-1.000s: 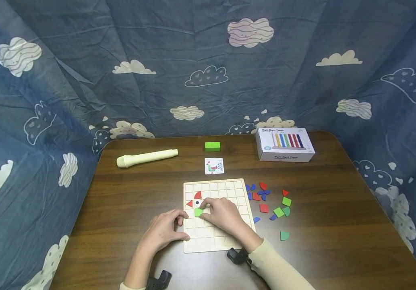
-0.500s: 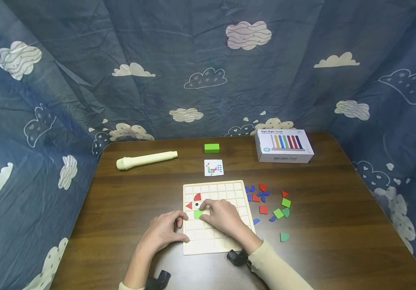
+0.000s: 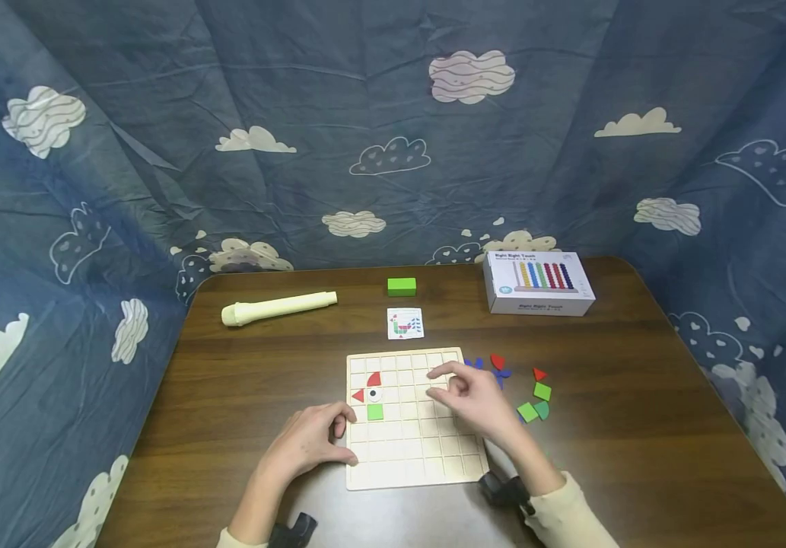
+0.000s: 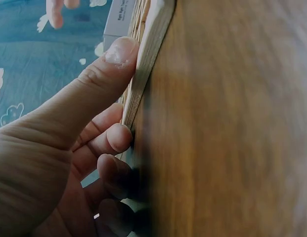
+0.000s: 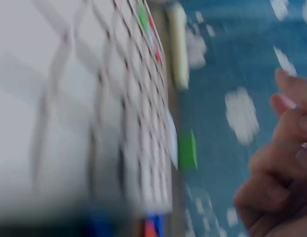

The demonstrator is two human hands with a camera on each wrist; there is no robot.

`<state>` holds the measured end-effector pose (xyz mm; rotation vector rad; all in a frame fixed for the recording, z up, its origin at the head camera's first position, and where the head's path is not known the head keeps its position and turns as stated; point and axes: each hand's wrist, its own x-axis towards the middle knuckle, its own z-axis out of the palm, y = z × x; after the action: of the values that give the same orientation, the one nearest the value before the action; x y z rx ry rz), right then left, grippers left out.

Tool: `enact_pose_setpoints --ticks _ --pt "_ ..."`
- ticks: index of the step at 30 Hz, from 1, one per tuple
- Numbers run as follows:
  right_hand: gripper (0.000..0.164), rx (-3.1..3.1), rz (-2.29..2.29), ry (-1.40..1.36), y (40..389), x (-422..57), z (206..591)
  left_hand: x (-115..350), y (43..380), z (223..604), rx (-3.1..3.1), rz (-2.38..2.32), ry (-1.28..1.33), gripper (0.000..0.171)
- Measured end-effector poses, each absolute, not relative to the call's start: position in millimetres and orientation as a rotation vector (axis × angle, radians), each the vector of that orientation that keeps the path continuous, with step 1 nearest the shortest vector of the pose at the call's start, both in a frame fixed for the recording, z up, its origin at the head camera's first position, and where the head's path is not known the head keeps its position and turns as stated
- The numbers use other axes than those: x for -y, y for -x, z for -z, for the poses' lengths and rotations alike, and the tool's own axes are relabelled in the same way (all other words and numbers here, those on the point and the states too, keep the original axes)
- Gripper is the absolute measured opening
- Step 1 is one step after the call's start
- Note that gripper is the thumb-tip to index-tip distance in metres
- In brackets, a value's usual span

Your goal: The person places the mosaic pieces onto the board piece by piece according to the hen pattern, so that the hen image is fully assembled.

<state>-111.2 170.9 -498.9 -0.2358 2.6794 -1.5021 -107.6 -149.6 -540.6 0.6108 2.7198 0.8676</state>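
A pale wooden grid board (image 3: 393, 473) lies on the table. On its upper left sit a red quarter-round piece (image 3: 374, 379), a red triangle (image 3: 358, 396), a white piece with a black dot (image 3: 373, 394) and a green square (image 3: 375, 412). My left hand (image 3: 310, 441) rests at the board's left edge, thumb and fingertips touching it; the left wrist view shows the thumb (image 4: 101, 74) against the rim. Above the board's right half is my right hand (image 3: 478, 399), thumb and index finger apart with nothing between them.
Loose green squares (image 3: 542, 391), a red triangle (image 3: 539, 374) and blue pieces (image 3: 504, 374) lie right of the board, partly behind the right hand. Farther back are a picture card (image 3: 405, 323), a green block (image 3: 402, 287), a cream stick (image 3: 279, 308) and a white box (image 3: 539, 283).
My right hand has left the white dotted piece and green square and moved right across the board, thumb and index finger spreading. The left hand has stayed at the board's edge.
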Motion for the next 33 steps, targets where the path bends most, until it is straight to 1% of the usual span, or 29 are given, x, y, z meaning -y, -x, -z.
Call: enact_pose_setpoints --ticks 4,8,11,13,16,18,21,27,30,33 --pt "0.032 -2.751 1.543 0.056 108 -235 497 150 107 541 -2.724 -0.848 -0.619 0.053" --pt "0.042 -2.876 1.378 -0.135 101 -299 508 149 110 543 -2.724 -0.848 -0.659 0.053" --pt "0.048 -2.933 1.204 -0.246 96 -334 521 150 115 543 -2.715 -0.860 -0.713 0.053" --pt "0.049 -2.940 1.131 -0.282 94 -349 531 152 119 543 -2.717 -0.872 -0.717 0.054" --pt "0.049 -2.940 1.060 -0.263 95 -358 542 160 123 543 -2.744 -0.916 -0.654 0.058" --pt "0.047 -2.955 1.008 -0.260 92 -361 547 161 127 544 -2.773 -0.935 -0.622 0.064" --pt "0.048 -2.963 0.921 -0.237 93 -359 548 163 131 546 -2.829 -0.924 -0.589 0.080" --pt "0.050 -2.948 0.803 -0.216 92 -354 546 159 141 547 -2.878 -0.701 -0.594 0.114" --pt "0.050 -2.951 0.776 -0.215 92 -353 546 155 146 544 -2.869 -0.612 -0.585 0.125" --pt "0.052 -2.952 0.759 -0.204 92 -351 546 153 147 541 -2.850 -0.582 -0.565 0.130"
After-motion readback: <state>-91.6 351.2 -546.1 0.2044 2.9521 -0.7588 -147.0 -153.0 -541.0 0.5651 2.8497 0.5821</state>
